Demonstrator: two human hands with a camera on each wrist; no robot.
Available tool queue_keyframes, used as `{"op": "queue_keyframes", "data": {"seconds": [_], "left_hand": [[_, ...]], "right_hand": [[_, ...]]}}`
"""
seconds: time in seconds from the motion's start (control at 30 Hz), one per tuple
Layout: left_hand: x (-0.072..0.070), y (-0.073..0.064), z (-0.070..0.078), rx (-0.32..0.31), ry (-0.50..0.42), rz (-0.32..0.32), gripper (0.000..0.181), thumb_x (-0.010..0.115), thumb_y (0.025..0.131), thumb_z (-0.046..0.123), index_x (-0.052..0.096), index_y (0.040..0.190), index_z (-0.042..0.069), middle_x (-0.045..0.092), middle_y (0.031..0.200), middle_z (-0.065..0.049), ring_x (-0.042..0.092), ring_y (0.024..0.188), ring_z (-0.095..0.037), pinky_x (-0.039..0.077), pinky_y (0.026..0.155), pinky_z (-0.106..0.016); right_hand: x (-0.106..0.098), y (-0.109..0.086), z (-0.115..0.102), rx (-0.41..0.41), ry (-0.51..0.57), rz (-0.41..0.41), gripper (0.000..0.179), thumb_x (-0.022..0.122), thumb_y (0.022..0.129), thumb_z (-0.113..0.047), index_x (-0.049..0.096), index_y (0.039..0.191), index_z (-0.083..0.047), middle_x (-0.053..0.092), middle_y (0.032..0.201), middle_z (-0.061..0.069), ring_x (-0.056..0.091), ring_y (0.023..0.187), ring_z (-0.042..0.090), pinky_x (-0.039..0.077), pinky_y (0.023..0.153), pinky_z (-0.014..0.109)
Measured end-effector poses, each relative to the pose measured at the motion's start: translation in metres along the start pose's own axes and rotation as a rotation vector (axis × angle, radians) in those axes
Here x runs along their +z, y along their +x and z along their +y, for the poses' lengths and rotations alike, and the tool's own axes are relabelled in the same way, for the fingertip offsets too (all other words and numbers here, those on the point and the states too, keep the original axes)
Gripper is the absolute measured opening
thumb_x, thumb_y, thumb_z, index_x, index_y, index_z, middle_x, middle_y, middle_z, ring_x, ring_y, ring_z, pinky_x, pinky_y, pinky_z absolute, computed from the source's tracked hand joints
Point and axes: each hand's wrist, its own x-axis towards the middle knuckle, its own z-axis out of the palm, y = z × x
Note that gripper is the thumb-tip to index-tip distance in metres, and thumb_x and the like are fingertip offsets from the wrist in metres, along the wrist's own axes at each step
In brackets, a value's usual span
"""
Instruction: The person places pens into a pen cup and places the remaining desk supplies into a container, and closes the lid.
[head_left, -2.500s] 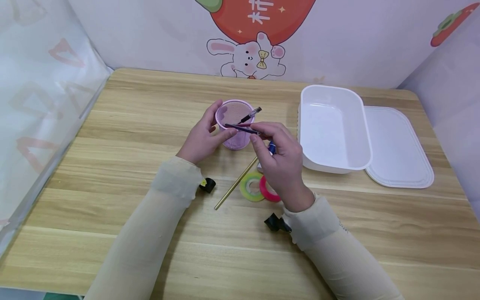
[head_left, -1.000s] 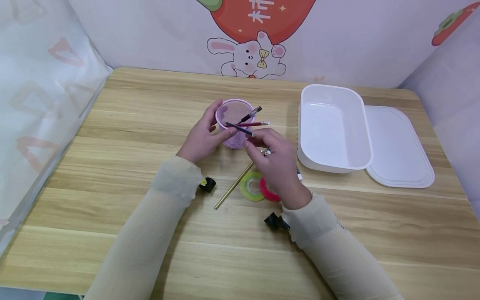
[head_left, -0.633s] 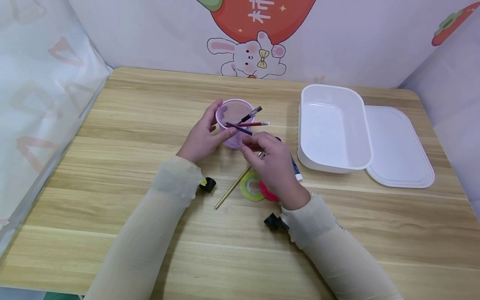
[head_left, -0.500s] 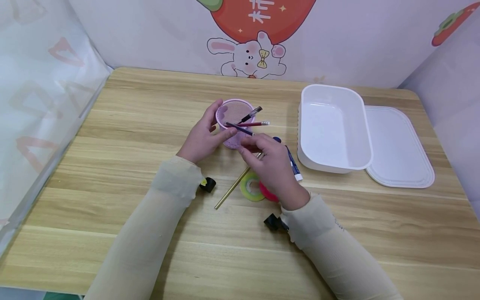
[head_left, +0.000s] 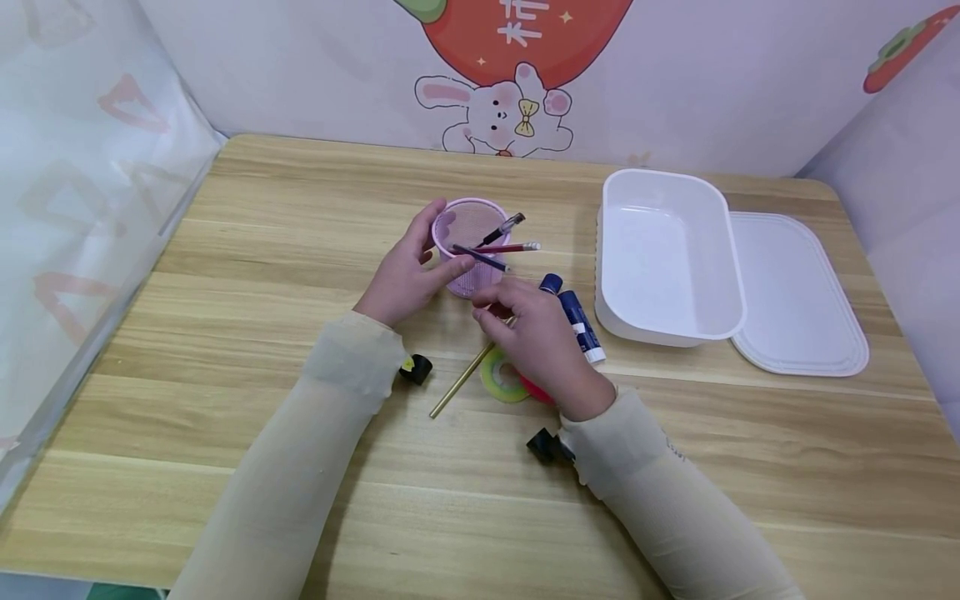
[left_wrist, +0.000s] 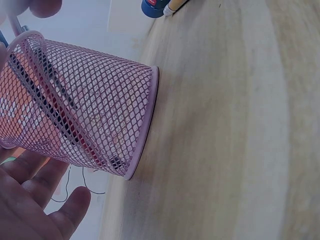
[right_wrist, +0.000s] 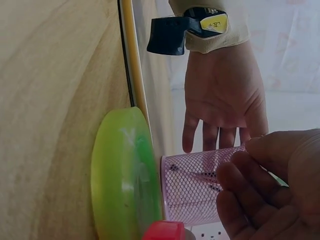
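1. Two hands are working: the left hand point(head_left: 405, 275) is grasping a pink, round mesh cup point(left_wrist: 105, 105) standing on the wood-grained table point(head_left: 135, 400); the right hand point(head_left: 536, 333) is hanging loosely curled beside it, its grip holding nothing visible.
2. The person is probably loading slim pens and pencils point(head_left: 517, 247); the next move is likely calling for pinching the smooth, straight, gold-coloured stick point(head_left: 471, 368).
3. A glossy yellow-green tape ring point(head_left: 493, 385) is lying alongside.

Low wrist views, shared mesh cup point(left_wrist: 102, 102)
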Motion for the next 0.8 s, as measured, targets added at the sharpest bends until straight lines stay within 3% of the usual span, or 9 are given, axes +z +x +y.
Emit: {"op": "queue_keyframes", "data": {"seconds": [0.5,0.8], "left_hand": [[-0.0002,-0.0002,-0.0009,-0.002,0.002,-0.001,0.09,0.073,0.092,0.041,0.019,0.162,0.024,0.029,0.163,0.001,0.034,0.145,-0.018,0.034,0.117,-0.042],[-0.0004,0.0004,-0.0016,0.008,0.005,0.001,0.09,0.073,0.092,0.042,0.019,0.162,0.024,0.029,0.163,0.002,0.034,0.145,-0.017,0.034,0.117,-0.041]], "right_hand": [[0.0034,0.0007,0.0001,0.124,-0.06,-0.197,0.014,0.069,0.096,-0.014,0.076,0.108,-0.011,0.071,0.105,-0.001,0.067,0.088,0.012,0.058,0.077,0.029],[0.0059,0.0006,0.0023,0.124,-0.067,-0.265,0.016,0.067,0.097,-0.013,0.075,0.11,-0.011,0.071,0.106,-0.001,0.065,0.09,0.013,0.057,0.083,0.031]]}}
